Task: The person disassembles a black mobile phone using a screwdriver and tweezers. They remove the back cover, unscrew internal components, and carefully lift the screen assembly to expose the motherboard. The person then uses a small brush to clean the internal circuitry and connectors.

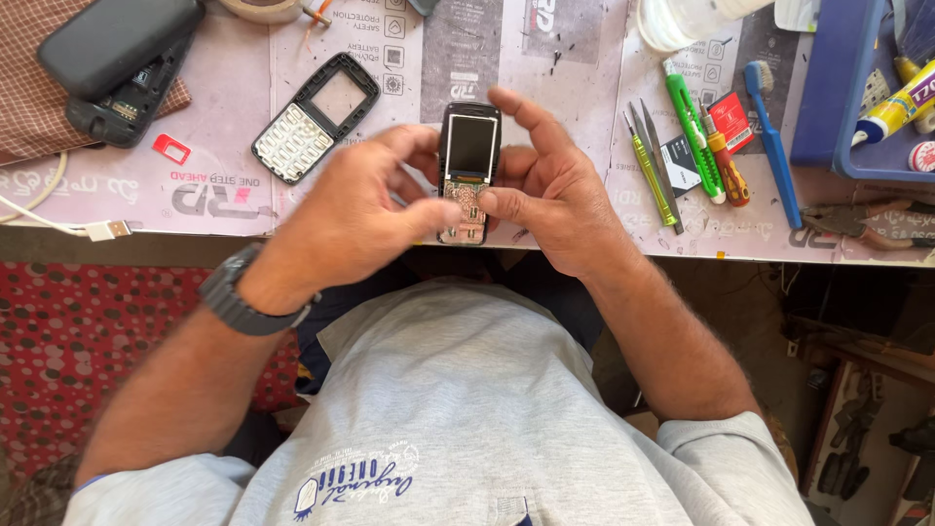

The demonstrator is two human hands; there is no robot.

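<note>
Phone body (468, 170), stripped of its front cover (314, 117), sat pinched between the left hand (355, 209) and right hand (550, 190) above the bench (545, 58). Inspection seemed underway. Next would need a steady hold.

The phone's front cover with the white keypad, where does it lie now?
In the head view, the front cover lies on the table, beyond the left hand, beside the small red card.
</note>
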